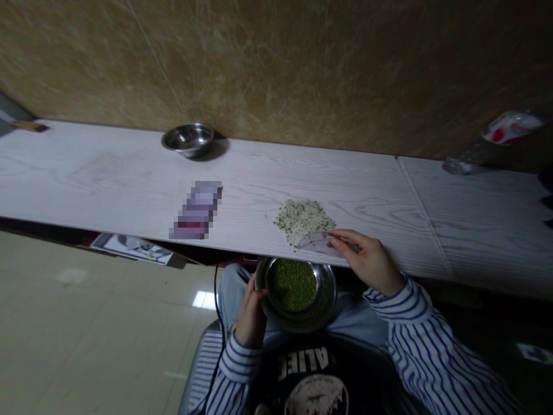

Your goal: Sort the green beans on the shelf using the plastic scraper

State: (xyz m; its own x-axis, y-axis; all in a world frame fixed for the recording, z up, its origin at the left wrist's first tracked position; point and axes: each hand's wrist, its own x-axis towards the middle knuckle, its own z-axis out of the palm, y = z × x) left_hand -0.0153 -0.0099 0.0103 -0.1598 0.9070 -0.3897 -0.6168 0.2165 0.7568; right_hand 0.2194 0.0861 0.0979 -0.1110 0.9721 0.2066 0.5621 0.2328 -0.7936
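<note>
My left hand grips the left rim of a steel bowl, held over my lap just below the counter's front edge. Green beans, which look like mung beans, lie in the bowl. With thumb and fingers, my right hand pinches a thin, clear curved plastic piece. That piece rests at the near side of a pile of white grains mixed with green beans on the counter. Its exact kind cannot be made out.
The pale wood-grain counter runs along a marbled wall. Against the wall stands a second steel bowl. A pixelated flat object lies left of the pile. A clear plastic bottle is at the far right, and a cable hangs beside my left leg.
</note>
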